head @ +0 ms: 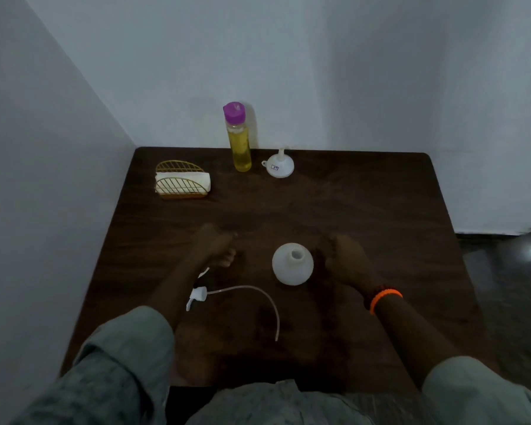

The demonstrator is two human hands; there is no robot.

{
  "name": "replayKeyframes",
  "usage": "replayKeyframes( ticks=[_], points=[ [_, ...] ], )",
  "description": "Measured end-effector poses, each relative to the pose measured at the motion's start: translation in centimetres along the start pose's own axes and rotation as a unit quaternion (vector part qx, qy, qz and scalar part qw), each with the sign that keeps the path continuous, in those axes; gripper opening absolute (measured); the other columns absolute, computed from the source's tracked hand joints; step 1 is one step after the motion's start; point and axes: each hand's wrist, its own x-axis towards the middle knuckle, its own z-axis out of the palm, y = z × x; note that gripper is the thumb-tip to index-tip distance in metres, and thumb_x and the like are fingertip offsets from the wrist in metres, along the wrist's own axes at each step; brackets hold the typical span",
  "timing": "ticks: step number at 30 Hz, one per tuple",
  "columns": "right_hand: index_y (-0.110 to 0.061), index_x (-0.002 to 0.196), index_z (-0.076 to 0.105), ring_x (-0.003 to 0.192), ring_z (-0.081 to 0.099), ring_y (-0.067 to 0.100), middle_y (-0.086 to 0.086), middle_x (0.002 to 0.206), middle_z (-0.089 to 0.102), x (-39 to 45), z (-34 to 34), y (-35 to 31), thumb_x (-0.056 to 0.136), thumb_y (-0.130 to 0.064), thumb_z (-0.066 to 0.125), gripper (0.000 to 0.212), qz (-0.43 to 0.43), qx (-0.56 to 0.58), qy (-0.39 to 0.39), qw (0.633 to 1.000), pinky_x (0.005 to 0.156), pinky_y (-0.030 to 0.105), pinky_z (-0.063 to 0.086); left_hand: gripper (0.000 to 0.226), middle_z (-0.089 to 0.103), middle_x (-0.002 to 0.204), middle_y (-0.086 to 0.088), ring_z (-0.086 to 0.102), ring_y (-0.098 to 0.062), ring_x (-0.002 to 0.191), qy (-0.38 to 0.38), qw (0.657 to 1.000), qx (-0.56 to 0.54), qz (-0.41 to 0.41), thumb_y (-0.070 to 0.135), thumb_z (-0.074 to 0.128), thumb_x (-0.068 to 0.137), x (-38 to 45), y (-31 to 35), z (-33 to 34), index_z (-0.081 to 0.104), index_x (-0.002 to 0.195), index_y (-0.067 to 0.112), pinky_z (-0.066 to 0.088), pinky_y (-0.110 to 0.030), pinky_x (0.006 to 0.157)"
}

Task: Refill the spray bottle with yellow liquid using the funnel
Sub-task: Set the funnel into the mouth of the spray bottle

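The white spray bottle (292,265) stands uncapped in the middle of the dark table (380,210). Its spray head (196,297), with a long curved tube, lies flat to the bottle's near left. A tall clear bottle of yellow liquid (241,148) with a purple cap stands at the table's far edge. The white funnel (278,166) sits beside it, spout up. My left hand (216,245) hovers left of the spray bottle with loosely curled fingers and holds nothing. My right hand (348,260) is close beside the bottle's right side, fingers loosely curled; whether they touch it is lost in shadow.
A gold wire napkin holder (181,182) with white napkins stands at the far left of the table. Walls close in behind and on the left. The floor drops away past the table's right edge.
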Motion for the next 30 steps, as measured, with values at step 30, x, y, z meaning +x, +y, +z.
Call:
replayKeyframes(
  ticks=[30],
  points=[
    [0.014,0.118,0.060,0.114,0.059,0.042,0.031,0.122,0.061,24.9,-4.6,-7.6,0.090,-0.004,0.054,0.033,0.045,0.200,0.081,0.976,0.101,0.048,0.044,0.048,0.058,0.134,-0.023,0.064,-0.039,0.108,0.067,0.981,0.077,0.166,0.012,0.052,0.092,13.9,17.8,7.6,0.050,0.139,0.003,0.055,-0.051,0.092]
  ],
)
